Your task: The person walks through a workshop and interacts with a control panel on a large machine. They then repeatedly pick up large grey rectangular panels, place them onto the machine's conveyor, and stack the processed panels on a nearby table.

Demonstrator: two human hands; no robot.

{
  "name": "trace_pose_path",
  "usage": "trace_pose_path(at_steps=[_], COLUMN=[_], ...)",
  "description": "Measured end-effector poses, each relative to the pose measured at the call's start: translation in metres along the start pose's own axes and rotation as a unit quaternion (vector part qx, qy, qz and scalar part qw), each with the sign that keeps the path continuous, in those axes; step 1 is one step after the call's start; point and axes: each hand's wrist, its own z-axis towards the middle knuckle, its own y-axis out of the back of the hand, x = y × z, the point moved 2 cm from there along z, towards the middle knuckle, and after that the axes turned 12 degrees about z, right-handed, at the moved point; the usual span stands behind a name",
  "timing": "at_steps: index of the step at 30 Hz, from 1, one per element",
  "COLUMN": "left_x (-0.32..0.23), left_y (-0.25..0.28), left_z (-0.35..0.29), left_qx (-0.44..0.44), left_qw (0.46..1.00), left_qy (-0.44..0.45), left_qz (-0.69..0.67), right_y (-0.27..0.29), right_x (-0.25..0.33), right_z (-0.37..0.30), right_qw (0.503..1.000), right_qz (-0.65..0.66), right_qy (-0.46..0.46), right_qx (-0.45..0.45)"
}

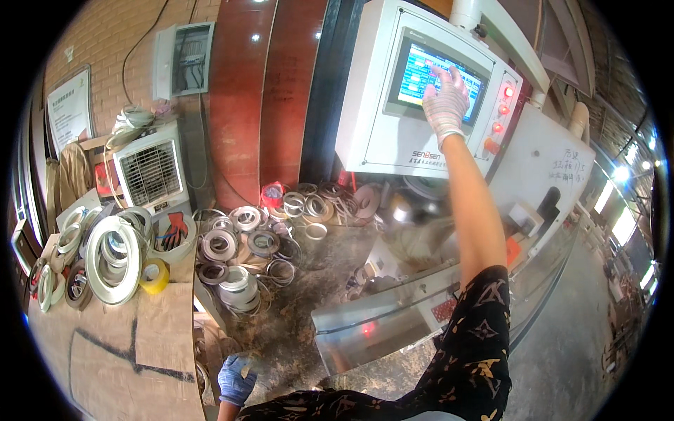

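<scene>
- The right hand, in a white knit glove, is reaching up to the touchscreen on the white control box of the machine. The fingers are spread out flat and the fingertips are pressing on the upper right part of the lit screen, so it's holding nothing.
- The screen is sitting high up in the middle of the view, tilted a bit, with a column of red lit buttons just to its right.
- The left hand, in a blue glove, is hanging low near the bottom edge, beside the plywood board. The fingers are curled, but I can't tell if it's gripping anything (the view cuts it off pretty badly down there).
- Both sleeves are black with a tan pattern.
- Below the control box a metal guard is running along the machine, with a small red light glowing under it.
- Piles of edge-banding rolls are lying on the dusty floor between the board and the machine, mostly grey and white.
- More rolls are stacking up on the board at left, including a big white coil and a yellow tape roll just beside it.
- A white fan unit is standing behind them against the brick wall, and a grey electrical box is hanging above it.
</scene>
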Motion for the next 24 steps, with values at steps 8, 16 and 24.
trace_pose_path(at_steps=[8, 16, 24], left_x=[-0.007, -0.02, -0.129], left_y=[0.01, -0.034, -0.075], left_z=[0.011, 0.004, -0.037], left_qx=[0.036, 0.235, 0.347], left_qw=[0.998, 0.955, 0.813], left_qy=[-0.048, -0.158, -0.423], left_qz=[0.005, -0.089, -0.198], right_y=[0.041, 0.174, 0.441], right_x=[0.006, 0.056, 0.046], right_z=[-0.068, -0.306, -0.541], right_qw=[0.996, 0.969, 0.855], right_qz=[0.088, 0.081, -0.207], right_qy=[0.024, 0.004, -0.397], right_qx=[-0.009, 0.234, 0.26])
